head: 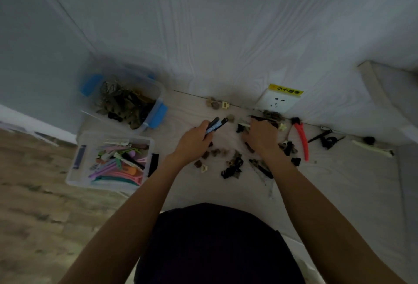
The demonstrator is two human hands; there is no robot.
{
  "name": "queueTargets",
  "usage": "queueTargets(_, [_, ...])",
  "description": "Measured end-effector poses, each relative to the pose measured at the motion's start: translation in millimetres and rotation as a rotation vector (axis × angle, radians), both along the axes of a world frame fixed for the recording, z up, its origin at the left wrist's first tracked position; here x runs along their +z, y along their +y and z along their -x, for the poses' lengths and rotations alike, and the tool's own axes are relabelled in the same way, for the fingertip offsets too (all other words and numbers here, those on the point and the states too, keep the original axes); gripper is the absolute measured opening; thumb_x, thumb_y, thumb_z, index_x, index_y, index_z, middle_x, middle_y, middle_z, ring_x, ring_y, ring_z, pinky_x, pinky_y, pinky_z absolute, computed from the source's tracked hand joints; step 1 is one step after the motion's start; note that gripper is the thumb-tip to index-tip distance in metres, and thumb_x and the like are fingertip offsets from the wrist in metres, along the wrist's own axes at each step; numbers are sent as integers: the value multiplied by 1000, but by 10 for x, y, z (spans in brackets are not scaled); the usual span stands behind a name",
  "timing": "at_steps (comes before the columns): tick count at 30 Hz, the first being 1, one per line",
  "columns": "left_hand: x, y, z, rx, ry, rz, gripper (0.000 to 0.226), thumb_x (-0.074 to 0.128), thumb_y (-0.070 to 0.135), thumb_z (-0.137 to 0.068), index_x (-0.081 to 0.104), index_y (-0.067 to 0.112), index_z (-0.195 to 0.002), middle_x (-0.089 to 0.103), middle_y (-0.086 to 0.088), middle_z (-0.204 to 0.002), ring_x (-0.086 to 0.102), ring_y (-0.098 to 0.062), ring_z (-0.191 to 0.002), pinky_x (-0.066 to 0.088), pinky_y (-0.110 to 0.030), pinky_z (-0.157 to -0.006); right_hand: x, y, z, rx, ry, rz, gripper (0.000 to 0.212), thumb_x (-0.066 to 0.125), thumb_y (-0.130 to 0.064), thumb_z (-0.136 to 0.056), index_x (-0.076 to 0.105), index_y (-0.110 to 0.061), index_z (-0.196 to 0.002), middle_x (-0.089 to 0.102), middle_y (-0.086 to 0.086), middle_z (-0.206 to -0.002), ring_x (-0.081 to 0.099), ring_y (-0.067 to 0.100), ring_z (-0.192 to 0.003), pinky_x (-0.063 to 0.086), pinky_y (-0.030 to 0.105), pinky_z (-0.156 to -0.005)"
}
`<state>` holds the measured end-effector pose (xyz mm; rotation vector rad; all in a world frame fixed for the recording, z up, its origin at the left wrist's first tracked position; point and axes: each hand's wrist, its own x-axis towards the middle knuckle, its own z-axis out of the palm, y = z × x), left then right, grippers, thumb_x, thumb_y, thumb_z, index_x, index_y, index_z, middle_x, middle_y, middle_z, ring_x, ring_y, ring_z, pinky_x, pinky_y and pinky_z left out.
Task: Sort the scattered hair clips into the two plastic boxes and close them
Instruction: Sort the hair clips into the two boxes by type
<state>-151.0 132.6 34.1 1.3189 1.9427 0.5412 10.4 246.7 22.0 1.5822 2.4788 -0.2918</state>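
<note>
My left hand [194, 141] grips a few long dark clips [216, 124] that stick out past its fingers. My right hand [261, 135] reaches down among the scattered clips and holds a long black clip [263, 119] near the wall. Small brown and black claw clips [233, 166] lie on the white table between and below both hands. The near plastic box [74, 170] at left holds colourful long clips. The far plastic box [156, 93], with blue latches, holds brownish claw clips. Both boxes stand without lids.
A red long clip [302, 139], black clips [325, 139] and a cream clip [373, 148] lie to the right along the wall. A wall socket [277, 102] with a yellow label sits behind. The table's left edge [74, 141] drops to a brown floor.
</note>
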Motion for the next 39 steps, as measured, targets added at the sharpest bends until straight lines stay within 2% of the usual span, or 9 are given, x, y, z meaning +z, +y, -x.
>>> queueTargets(2, [63, -59, 29, 24, -5, -30, 29, 38, 25, -99, 43, 10, -122, 59, -10, -84, 52, -19, -66, 39, -30, -54, 72, -67, -33, -73, 107, -6, 32, 54, -35, -87, 58, -5, -95, 65, 14, -89, 60, 29, -80, 38, 30, -59])
queueTargets(9, [471, -486, 317, 24, 157, -161, 21, 43, 24, -96, 48, 12, -112, 54, -5, -73, 55, -24, -66, 43, -35, -59, 612, -601, 112, -243, 651, 207, 38, 59, -23, -85, 34, -20, -58, 36, -3, -54, 32, 12, -49, 24, 24, -45])
queueTargets(16, [503, -1362, 1065, -17, 279, -193, 17, 58, 15, -88, 61, 13, -105, 64, -4, -86, 59, -20, -75, 43, -26, -61, 735, -1229, 884, -137, 746, 500, 42, 61, -24, -86, 31, -18, -57, 34, 0, -55, 32, 12, -51, 27, 19, -48])
queueTargets(19, [382, -1643, 1286, -14, 454, -218, 26, 74, 14, -75, 67, 7, -99, 69, -11, -91, 66, -28, -87, 37, -28, -78, 793, -1470, 1229, -20, 748, 493, 46, 62, -20, -85, 29, -23, -54, 30, -5, -52, 30, 6, -47, 30, 15, -45])
queueTargets(22, [264, -1846, 1498, -41, 383, -147, 37, 71, 24, -79, 62, 18, -114, 64, -3, -116, 57, -22, -110, 37, -28, -96, 803, -1692, 1578, 119, 660, 483, 40, 63, -26, -84, 33, -27, -57, 37, -7, -54, 35, 4, -49, 26, 20, -47])
queueTargets(26, [162, -2029, 1689, 1, 407, -275, 29, 64, 16, -82, 62, 12, -111, 64, -9, -109, 54, -22, -103, 46, -33, -88, 758, -1915, 1917, 345, 377, 262, 19, 58, -33, -83, 54, -15, -80, 57, 4, -74, 53, 19, -68, 32, 28, -55])
queueTargets(31, [83, -2211, 1805, 118, 380, -368, 31, 41, 23, -88, 61, 10, -108, 64, -9, -104, 50, -18, -99, 39, -25, -89, 523, -2139, 2230, 480, 155, 108, 32, 57, -25, -85, 55, -8, -112, 60, 12, -112, 55, 27, -104, 43, 34, -73])
queueTargets(35, [127, -2188, 1791, 177, 317, -395, 26, 48, 15, -87, 59, 11, -110, 62, -9, -107, 51, -19, -100, 41, -25, -85, 456, -2173, 2121, 419, 418, 241, 43, 63, -19, -84, 50, -9, -124, 46, 12, -132, 48, 27, -117, 44, 38, -95])
queueTargets(39, [229, -2004, 1695, 102, 256, -455, 30, 42, 21, -87, 59, 11, -110, 61, -7, -104, 52, -16, -96, 40, -19, -78, 556, -2143, 1699, 238, 616, 107, 29, 56, -17, -89, 56, -13, -118, 47, 7, -133, 50, 21, -115, 43, 28, -91])
